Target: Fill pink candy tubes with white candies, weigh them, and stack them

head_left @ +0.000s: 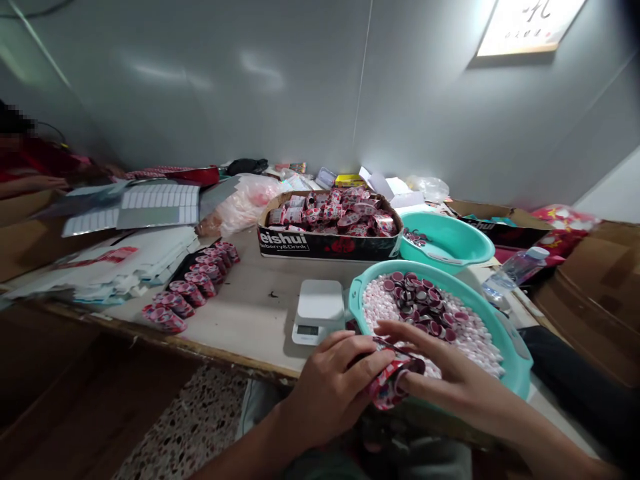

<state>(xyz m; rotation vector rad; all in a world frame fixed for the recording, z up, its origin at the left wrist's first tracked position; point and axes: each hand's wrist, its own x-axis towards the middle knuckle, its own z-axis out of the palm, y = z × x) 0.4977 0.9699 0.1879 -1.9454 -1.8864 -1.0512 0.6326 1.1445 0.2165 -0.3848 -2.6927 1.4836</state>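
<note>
A red and pink patterned packet is held at the near edge of a teal basin. My left hand wraps round its left side. My right hand is on its right side, thumb against the opening and fingers stretched over the top. In the basin lie small white-pink wrapped pieces with dark maroon round caps heaped on them. Left of the basin stands a white scale. A row of similar patterned packets lies further left on the table.
Behind the scale is a black carton full of patterned packets. A second teal basin, a plastic bottle and cardboard boxes stand right. Flat white bags lie left; a person in red sits beyond.
</note>
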